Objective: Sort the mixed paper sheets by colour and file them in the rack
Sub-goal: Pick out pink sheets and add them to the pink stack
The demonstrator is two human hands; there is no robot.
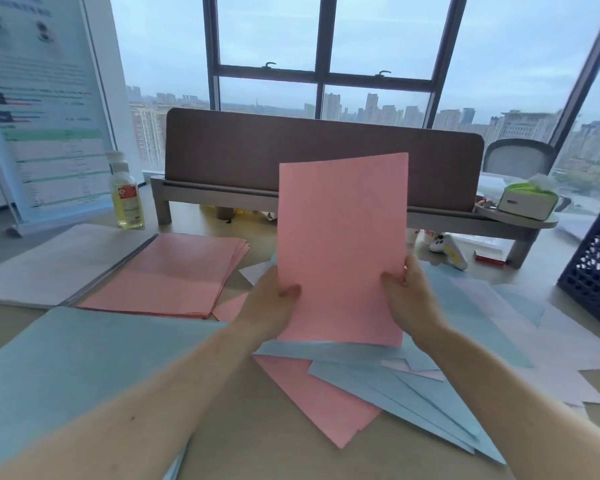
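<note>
We see the left hand point(274, 301) and the right hand point(409, 297) each pinching a lower side edge of one pink sheet point(342, 244), with the thumb in front. They hold it upright over the pile point(378, 386) of mixed pink, blue and white sheets. The sheet hides the middle part of the divider point(243, 150) behind it.

Left of the sheet lies a pink stack point(167, 271), and farther left a white stack point(59, 261). Left and nearer to us is a blue stack point(84, 358), and the left forearm passes over it. Far left of the sheet stand a bottle point(125, 192) of yellow liquid and a printed sign point(42, 109). Right of the sheet a tissue box point(527, 199) sits on the end of a grey shelf point(520, 221). Far right, at the frame edge, is a dark blue lattice rack point(596, 271).

The bench point(264, 427) is of pale wood. Behind the sheet a big window point(326, 74) shows city towers under a grey sky. A grey chair point(518, 157) stands to the right, behind the divider.
</note>
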